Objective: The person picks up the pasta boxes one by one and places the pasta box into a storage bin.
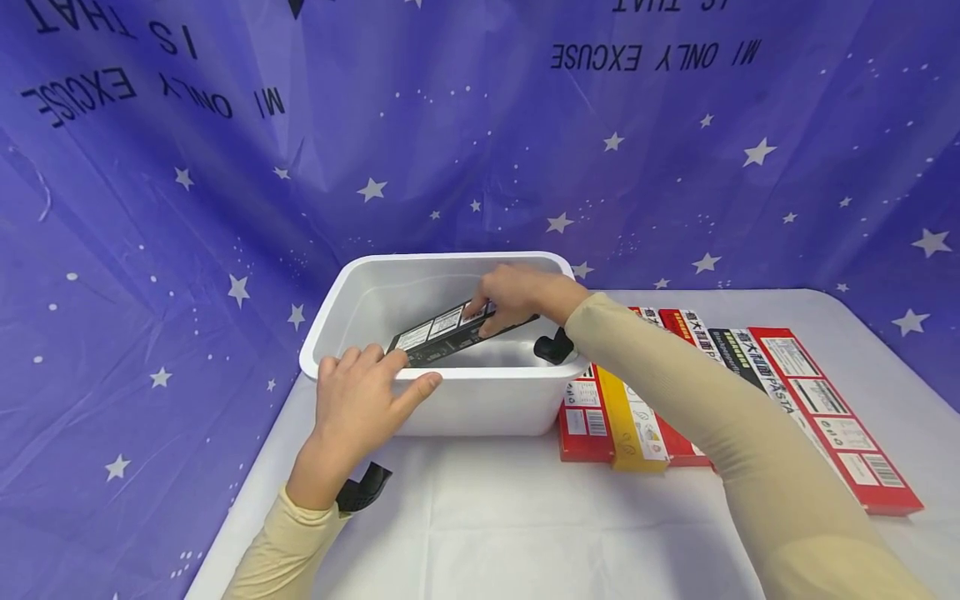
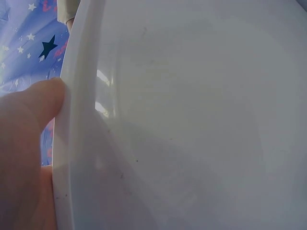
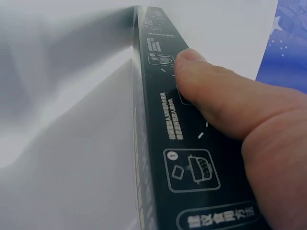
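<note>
A white plastic bin (image 1: 480,404) stands on the table, its open top facing up. Inside it a long black pasta box (image 1: 435,337) lies slanted, its narrow printed side toward me. My right hand (image 1: 513,296) reaches over the bin's right side and holds this box, fingers across the top. In the right wrist view, the thumb presses on the black pasta box (image 3: 187,139), over its printed cooking pictures. At the front left corner my left hand (image 1: 360,400) grips the rim, with its fingers over the edge and its thumb outside. The left wrist view shows the bin's wall (image 2: 192,96) close up.
Right of the bin lie several pasta boxes: a red box (image 1: 847,417) at the far right, a yellow box (image 1: 633,417) and a black box (image 1: 738,358) among them. My right sleeve covers some. A purple star-printed curtain (image 1: 480,150) hangs behind the white-covered table (image 1: 480,517).
</note>
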`<state>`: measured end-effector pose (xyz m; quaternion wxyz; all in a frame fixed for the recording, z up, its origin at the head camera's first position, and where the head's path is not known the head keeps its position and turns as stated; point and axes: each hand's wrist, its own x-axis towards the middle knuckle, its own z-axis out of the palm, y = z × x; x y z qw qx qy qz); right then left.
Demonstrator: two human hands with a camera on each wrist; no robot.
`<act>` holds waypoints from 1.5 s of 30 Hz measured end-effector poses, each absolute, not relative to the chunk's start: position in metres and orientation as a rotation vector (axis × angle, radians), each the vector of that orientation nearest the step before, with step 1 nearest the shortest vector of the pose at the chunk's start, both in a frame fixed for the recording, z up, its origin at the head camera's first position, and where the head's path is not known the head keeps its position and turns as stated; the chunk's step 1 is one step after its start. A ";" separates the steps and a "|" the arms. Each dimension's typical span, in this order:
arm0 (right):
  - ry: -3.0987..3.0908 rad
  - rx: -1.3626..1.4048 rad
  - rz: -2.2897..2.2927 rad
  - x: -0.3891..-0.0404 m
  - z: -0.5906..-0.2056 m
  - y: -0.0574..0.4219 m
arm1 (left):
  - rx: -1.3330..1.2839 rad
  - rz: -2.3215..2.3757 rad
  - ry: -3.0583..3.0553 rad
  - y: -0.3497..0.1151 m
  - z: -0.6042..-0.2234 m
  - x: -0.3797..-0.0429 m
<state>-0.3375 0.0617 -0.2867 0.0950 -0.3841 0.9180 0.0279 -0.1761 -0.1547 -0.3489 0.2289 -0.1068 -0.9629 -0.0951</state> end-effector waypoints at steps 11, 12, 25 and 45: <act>2.722 -1.105 0.080 -0.333 -0.288 0.053 | -0.294 -0.254 -2.655 -0.154 -0.348 -0.176; 2.724 -1.102 0.081 -0.333 -0.288 0.052 | -0.295 -0.254 -2.654 -0.154 -0.348 -0.176; 2.694 -1.071 0.056 -0.331 -0.288 0.048 | -0.292 -0.253 -2.656 -0.154 -0.348 -0.175; 2.676 -1.031 0.076 -0.334 -0.288 0.040 | -0.292 -0.261 -2.663 -0.154 -0.348 -0.176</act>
